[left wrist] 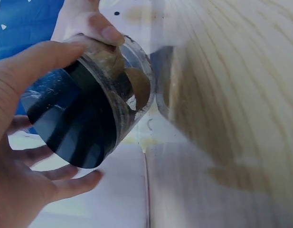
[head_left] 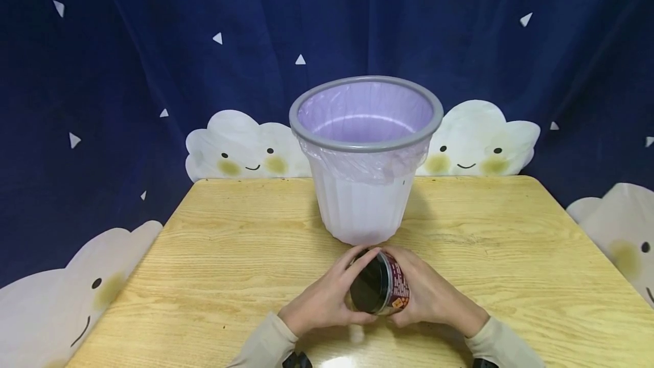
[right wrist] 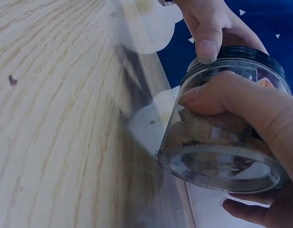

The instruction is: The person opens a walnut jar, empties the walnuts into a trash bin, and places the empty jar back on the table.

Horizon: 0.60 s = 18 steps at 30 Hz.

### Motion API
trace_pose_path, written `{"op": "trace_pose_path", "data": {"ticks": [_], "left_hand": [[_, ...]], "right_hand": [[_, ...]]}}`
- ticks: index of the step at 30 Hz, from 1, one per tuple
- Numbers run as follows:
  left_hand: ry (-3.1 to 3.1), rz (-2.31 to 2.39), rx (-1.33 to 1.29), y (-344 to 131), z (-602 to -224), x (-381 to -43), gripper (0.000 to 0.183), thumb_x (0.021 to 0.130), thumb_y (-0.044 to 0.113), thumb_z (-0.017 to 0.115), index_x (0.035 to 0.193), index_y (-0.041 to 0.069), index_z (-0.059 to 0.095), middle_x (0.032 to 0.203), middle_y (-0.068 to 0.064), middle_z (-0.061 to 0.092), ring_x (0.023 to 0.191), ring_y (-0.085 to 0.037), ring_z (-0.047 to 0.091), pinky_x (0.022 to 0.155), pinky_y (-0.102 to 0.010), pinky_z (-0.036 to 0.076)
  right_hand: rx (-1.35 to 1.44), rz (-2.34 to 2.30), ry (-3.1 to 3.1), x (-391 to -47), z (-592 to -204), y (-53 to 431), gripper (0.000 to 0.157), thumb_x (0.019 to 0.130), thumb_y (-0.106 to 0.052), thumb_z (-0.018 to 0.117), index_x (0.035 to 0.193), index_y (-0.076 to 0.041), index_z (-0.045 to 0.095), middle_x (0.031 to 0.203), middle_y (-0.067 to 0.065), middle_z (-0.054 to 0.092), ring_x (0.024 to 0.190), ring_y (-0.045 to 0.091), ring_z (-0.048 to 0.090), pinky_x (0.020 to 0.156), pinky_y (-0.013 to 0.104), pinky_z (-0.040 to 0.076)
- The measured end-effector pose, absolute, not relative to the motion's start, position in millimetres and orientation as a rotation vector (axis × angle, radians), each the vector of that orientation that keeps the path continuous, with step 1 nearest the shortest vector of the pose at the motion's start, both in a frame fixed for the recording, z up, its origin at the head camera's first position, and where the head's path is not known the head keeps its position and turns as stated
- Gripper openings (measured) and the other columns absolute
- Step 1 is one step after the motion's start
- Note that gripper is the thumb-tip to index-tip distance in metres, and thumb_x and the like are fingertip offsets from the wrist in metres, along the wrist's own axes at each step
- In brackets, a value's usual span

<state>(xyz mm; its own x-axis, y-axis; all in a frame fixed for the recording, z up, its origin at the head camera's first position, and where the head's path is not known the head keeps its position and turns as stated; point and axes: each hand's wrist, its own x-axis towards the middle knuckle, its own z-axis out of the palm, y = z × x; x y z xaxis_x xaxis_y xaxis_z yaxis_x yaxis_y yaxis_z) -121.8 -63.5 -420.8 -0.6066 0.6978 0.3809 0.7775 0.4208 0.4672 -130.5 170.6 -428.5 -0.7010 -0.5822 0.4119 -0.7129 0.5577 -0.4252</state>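
Observation:
A clear glass jar (head_left: 398,284) with a black lid (head_left: 369,287) and a dark red label is held tilted on its side low over the table, lid toward the left. My left hand (head_left: 327,299) has its thumb and fingers curled around the lid end. At the other end my right hand (head_left: 431,294) grips the glass body. Through the glass (right wrist: 217,166), brownish contents show in the right wrist view. In the left wrist view the lid (left wrist: 75,118) faces my left palm, with the thumb along its edge.
Just behind my hands, a white bin (head_left: 363,197) with a grey rim and a clear plastic liner stands upright on the wooden table (head_left: 245,243). A dark blue curtain (head_left: 255,4) with white triangles and smiling clouds hangs around the table's back and sides.

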Motion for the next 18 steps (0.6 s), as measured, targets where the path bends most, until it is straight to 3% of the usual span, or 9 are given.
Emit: {"op": "trace_pose_path", "data": {"ticks": [4, 11, 18], "left_hand": [[-2.508, -0.908, -1.35, -62.6, -420.2, -122.3, 0.112, 0.069, 0.033, 0.087, 0.155, 0.02, 0.017, 0.155, -0.006, 0.02, 0.14, -0.022, 0.025, 0.11, -0.039, 0.036], [-2.571, -0.961, -1.308, -63.0, -418.6, -120.5, 0.111, 0.072, 0.038, 0.085, 0.156, 0.022, 0.014, 0.155, -0.006, 0.021, 0.139, -0.022, 0.03, 0.109, -0.04, 0.038], [-2.552, -0.919, -1.342, -62.9, -419.6, -120.8, 0.112, 0.071, 0.03, 0.087, 0.155, 0.02, 0.015, 0.155, -0.007, 0.02, 0.141, -0.023, 0.025, 0.109, -0.04, 0.037]], "right_hand": [[1.091, 0.844, -2.562, -130.5, -428.0, 170.3, 0.111, 0.042, -0.034, 0.09, 0.138, -0.007, 0.042, 0.13, 0.0, 0.052, 0.114, 0.017, 0.052, 0.093, 0.042, 0.051], [1.089, 0.843, -2.566, -130.1, -427.5, 170.8, 0.11, 0.043, -0.034, 0.09, 0.138, -0.006, 0.042, 0.13, 0.0, 0.052, 0.115, 0.017, 0.052, 0.093, 0.042, 0.051], [1.095, 0.836, -2.552, -130.4, -427.7, 170.5, 0.11, 0.043, -0.034, 0.09, 0.138, -0.006, 0.043, 0.131, 0.0, 0.052, 0.116, 0.019, 0.052, 0.093, 0.043, 0.051]]}}
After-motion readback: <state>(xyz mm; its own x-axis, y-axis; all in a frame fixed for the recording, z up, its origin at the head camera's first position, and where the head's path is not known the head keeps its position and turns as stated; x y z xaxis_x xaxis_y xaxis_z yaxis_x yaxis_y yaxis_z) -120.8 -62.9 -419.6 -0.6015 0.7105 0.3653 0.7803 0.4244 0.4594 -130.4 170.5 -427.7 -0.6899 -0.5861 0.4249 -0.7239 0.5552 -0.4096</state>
